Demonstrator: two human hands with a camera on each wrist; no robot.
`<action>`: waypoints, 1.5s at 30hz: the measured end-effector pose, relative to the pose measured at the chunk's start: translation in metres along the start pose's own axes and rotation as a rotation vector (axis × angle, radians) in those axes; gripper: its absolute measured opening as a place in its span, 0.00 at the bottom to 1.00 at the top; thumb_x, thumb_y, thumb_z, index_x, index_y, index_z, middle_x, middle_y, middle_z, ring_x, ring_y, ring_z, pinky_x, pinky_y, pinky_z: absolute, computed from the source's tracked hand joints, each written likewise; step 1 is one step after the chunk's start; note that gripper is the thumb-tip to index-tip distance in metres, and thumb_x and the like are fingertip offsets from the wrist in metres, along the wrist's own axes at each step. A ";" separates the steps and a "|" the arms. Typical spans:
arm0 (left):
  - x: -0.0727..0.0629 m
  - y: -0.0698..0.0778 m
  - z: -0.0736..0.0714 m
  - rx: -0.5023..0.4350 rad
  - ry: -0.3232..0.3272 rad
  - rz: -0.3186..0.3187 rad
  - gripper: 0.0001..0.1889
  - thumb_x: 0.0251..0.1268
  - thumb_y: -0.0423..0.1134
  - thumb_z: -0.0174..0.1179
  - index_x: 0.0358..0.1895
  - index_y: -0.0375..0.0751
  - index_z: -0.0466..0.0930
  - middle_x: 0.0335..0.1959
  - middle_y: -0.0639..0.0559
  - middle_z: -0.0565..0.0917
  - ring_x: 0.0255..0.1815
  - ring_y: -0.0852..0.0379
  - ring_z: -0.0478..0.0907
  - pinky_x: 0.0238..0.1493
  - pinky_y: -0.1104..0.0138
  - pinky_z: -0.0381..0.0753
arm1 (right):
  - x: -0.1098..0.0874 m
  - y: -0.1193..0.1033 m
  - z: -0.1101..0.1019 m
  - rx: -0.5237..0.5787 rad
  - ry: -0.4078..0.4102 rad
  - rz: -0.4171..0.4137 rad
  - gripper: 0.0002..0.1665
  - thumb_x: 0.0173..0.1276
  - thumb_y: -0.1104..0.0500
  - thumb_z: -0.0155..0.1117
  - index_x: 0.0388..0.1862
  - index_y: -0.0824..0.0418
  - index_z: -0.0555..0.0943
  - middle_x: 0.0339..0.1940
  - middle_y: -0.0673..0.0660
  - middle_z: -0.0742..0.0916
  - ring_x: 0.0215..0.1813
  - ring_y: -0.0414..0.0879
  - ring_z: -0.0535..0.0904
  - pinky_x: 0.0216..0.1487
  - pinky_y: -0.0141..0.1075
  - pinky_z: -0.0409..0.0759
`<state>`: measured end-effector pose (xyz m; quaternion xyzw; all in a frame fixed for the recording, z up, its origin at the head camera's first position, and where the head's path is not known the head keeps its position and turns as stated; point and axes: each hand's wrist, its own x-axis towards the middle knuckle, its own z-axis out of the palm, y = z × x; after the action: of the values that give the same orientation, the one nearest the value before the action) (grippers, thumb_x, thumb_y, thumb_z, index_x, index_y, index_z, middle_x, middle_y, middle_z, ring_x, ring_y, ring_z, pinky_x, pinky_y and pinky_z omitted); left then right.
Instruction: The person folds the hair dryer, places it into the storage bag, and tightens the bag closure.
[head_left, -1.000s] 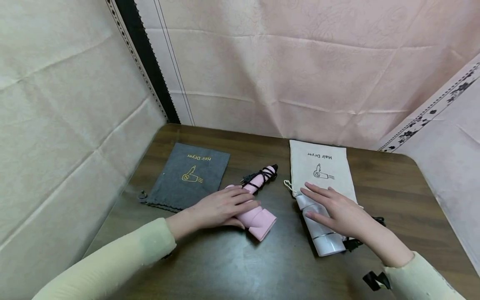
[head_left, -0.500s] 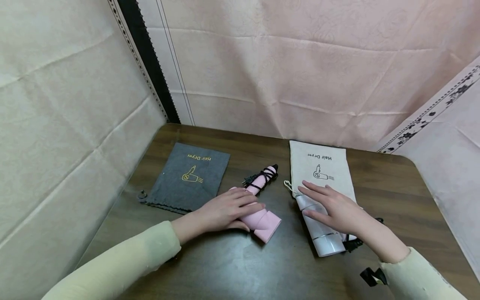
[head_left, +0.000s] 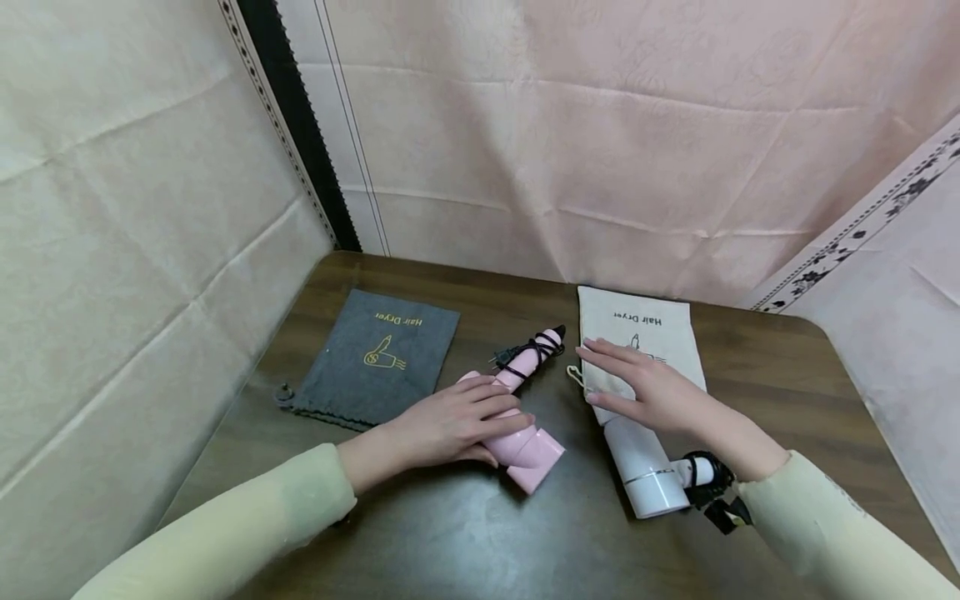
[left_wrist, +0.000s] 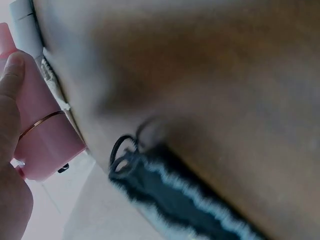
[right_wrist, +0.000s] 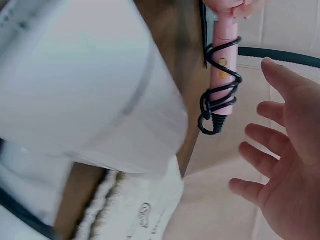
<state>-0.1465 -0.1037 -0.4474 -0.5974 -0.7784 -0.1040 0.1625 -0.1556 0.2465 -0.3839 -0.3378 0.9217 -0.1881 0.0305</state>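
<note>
My left hand (head_left: pixel 442 425) grips the barrel of a pink hair dryer (head_left: pixel 528 454) from above. In the left wrist view its thumb (left_wrist: pixel 12 70) lies along the pink barrel. The dryer's handle, wound with a black cord (right_wrist: pixel 225 90), points away toward the back. Fingers spread and nothing held, my right hand (head_left: pixel 660 387) hovers over a cream drawstring pouch (head_left: pixel 678 333) printed "Hair Dryer". Just nearer than this hand lies a white hair dryer (head_left: pixel 641 467), its upper end overlapped by the pouch and hand in the head view.
A dark grey "Hair Dryer" pouch (head_left: pixel 397 333) lies flat at the left of the brown wooden table (head_left: pixel 420 533). Black cord (head_left: pixel 712 483) bunches round the white dryer's handle near my right sleeve. Pale cloth (head_left: pixel 600 167) hangs behind the table.
My right hand has moved up and left off the white dryer, uncovering its handle and cord. My left hand has shifted slightly right with the pink hair dryer.
</note>
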 end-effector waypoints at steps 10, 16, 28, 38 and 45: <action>0.008 -0.005 -0.025 0.213 -0.067 0.079 0.36 0.66 0.60 0.73 0.74 0.55 0.76 0.68 0.50 0.81 0.71 0.51 0.76 0.79 0.53 0.68 | 0.045 0.001 -0.013 -0.144 0.019 -0.241 0.46 0.73 0.48 0.74 0.84 0.59 0.68 0.84 0.58 0.70 0.85 0.61 0.61 0.83 0.60 0.58; 0.012 -0.005 -0.035 0.255 -0.077 0.130 0.35 0.69 0.62 0.69 0.75 0.55 0.73 0.69 0.50 0.80 0.73 0.51 0.74 0.80 0.54 0.67 | 0.065 0.000 -0.015 -0.217 0.040 -0.365 0.47 0.71 0.47 0.76 0.82 0.60 0.70 0.82 0.60 0.74 0.82 0.62 0.66 0.80 0.60 0.64; 0.011 -0.003 -0.040 0.324 -0.126 0.176 0.35 0.69 0.56 0.72 0.77 0.57 0.71 0.71 0.51 0.78 0.75 0.51 0.72 0.81 0.54 0.65 | 0.084 0.001 -0.003 -0.202 0.007 -0.430 0.44 0.71 0.46 0.75 0.80 0.61 0.72 0.78 0.62 0.77 0.78 0.61 0.73 0.79 0.63 0.64; 0.011 -0.008 -0.038 0.343 -0.099 0.191 0.34 0.68 0.53 0.73 0.75 0.58 0.72 0.69 0.51 0.78 0.73 0.51 0.74 0.80 0.53 0.67 | 0.087 0.004 0.006 -0.161 0.079 -0.416 0.40 0.69 0.50 0.77 0.77 0.59 0.76 0.74 0.60 0.82 0.66 0.58 0.82 0.62 0.56 0.82; 0.010 -0.012 -0.036 0.359 -0.083 0.175 0.34 0.68 0.54 0.73 0.74 0.57 0.72 0.68 0.50 0.78 0.73 0.50 0.74 0.80 0.54 0.67 | 0.087 0.005 0.011 -0.153 0.144 -0.376 0.40 0.69 0.48 0.77 0.77 0.58 0.77 0.74 0.58 0.82 0.66 0.56 0.83 0.62 0.54 0.83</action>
<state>-0.1563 -0.1106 -0.4097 -0.6279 -0.7356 0.0754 0.2427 -0.2233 0.1913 -0.3894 -0.4907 0.8540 -0.1435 -0.0968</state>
